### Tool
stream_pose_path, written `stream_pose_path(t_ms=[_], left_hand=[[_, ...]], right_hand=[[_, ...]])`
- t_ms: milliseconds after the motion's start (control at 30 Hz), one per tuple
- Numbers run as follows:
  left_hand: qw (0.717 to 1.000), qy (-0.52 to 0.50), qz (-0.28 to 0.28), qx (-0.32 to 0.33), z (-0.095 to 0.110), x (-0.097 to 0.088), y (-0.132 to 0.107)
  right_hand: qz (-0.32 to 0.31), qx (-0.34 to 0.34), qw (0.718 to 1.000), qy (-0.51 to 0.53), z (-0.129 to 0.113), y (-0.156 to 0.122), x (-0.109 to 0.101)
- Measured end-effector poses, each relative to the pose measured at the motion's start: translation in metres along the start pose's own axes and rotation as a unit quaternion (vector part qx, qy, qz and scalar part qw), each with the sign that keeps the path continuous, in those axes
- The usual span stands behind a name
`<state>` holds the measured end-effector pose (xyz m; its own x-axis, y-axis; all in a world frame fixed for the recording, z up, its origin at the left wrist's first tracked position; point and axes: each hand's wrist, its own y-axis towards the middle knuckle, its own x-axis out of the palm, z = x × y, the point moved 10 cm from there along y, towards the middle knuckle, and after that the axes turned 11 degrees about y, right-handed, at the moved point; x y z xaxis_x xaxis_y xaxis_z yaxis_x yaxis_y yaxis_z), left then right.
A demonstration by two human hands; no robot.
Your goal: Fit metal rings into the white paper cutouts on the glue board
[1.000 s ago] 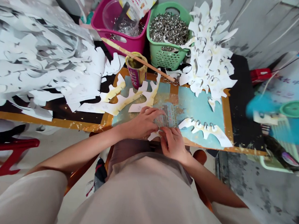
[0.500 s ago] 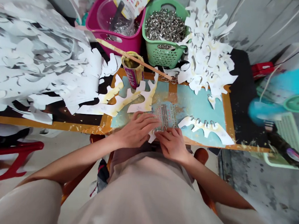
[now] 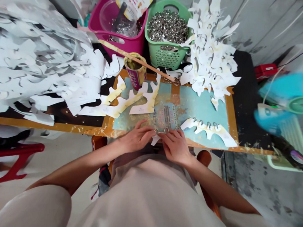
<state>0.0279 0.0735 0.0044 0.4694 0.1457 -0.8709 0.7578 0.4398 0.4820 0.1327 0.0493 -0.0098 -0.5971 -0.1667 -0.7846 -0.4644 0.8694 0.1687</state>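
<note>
My left hand and my right hand meet at the near edge of the blue board. Both pinch a small white paper cutout with metal rings showing just above the fingers. A finished white cutout with several rings lies to the right of my right hand. Glue-stained cutouts lie beyond my left hand, beside a glue can with a stick resting across it.
A green basket full of metal rings and a pink basket stand at the back. A big heap of white cutouts fills the left, another pile the back right. A red stool is on the left floor.
My left hand has pulled back from the board's middle to its near edge and closed beside my right hand on the small cutout. The blue object at the right has shifted.
</note>
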Motion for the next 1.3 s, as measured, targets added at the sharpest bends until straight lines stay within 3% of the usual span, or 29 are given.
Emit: stream_pose_path(t_ms=[233, 367, 667, 933, 1133, 1233, 1300], left_hand=[[0.999, 0.022, -0.005, -0.034, 0.003, 0.006, -0.015], [0.998, 0.043, 0.004, -0.052, 0.006, 0.001, -0.013], [0.993, 0.061, -0.017, -0.101, 0.008, 0.003, -0.015], [0.992, 0.047, -0.088, -0.071, 0.022, -0.004, -0.013], [0.990, 0.070, -0.085, -0.090, 0.024, -0.001, -0.020], [0.990, 0.069, -0.081, -0.097, 0.025, 0.001, -0.021], [0.990, 0.069, -0.069, -0.100, 0.027, 0.000, -0.021]], right_hand=[[-0.004, 0.043, 0.999, -0.017, -0.002, 0.017, -0.002], [-0.030, 0.026, 0.997, -0.068, -0.006, 0.021, 0.003], [-0.010, 0.036, 0.996, -0.085, -0.003, 0.016, 0.005], [0.014, 0.009, 0.999, -0.040, -0.004, 0.002, 0.000], [-0.004, 0.013, 0.997, -0.074, -0.013, -0.002, 0.002], [-0.011, 0.032, 0.999, -0.012, -0.008, 0.007, -0.006], [0.043, 0.065, 0.995, 0.064, 0.003, 0.014, -0.022]])
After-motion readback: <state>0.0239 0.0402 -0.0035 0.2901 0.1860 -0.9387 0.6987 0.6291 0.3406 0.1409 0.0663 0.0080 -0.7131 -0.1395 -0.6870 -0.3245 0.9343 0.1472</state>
